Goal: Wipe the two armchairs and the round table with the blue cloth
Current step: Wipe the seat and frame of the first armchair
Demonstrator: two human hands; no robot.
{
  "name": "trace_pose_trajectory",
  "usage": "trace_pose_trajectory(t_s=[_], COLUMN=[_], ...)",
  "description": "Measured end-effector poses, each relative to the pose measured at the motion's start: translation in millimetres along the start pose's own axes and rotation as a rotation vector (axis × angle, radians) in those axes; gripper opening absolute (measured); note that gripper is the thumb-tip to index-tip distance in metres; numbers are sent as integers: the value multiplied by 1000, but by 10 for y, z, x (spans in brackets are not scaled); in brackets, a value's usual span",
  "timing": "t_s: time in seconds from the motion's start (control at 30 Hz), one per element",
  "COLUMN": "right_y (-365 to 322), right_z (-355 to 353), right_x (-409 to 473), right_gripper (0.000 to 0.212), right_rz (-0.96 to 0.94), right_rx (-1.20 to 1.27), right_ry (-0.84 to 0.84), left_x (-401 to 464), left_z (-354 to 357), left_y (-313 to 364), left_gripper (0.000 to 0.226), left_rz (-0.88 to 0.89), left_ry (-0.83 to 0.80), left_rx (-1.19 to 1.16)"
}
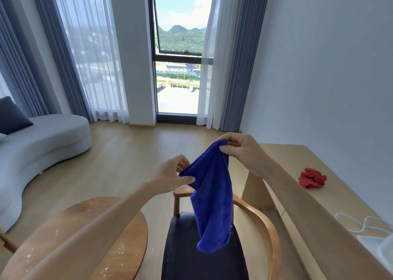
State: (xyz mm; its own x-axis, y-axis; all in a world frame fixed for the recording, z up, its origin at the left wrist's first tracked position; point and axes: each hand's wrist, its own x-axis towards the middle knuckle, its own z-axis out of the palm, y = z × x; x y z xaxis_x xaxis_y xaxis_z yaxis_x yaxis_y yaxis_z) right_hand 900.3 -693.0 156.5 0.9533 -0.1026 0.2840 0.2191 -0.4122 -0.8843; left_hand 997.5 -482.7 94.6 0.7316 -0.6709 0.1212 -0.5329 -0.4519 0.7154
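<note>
Both hands pinch one blue cloth (210, 205) at frame centre: left hand (170, 174) on its lower edge, right hand (240, 152) on the top corner. It hangs over one armchair (261, 222); one round tabletop (127, 237) lower left, one red rag (312, 178) right.

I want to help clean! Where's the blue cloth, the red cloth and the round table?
blue cloth (212, 199): head view, middle of the hanging fabric.
red cloth (312, 178): head view, centre of the crumpled heap.
round table (127, 233): head view, bare top near the right rim.
</note>
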Motion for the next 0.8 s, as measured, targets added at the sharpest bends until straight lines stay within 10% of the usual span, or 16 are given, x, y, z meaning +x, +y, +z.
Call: trace_pose_trajectory(t_s=[0.8], right_y=[47], right_z=[-110], right_x=[-27], right_gripper=[26], right_rz=[39], right_rx=[-561], right_ry=[140], left_x=[88], left_z=[-701], left_y=[340], left_gripper=[14], left_rz=[153], left_ry=[30], left_rx=[24])
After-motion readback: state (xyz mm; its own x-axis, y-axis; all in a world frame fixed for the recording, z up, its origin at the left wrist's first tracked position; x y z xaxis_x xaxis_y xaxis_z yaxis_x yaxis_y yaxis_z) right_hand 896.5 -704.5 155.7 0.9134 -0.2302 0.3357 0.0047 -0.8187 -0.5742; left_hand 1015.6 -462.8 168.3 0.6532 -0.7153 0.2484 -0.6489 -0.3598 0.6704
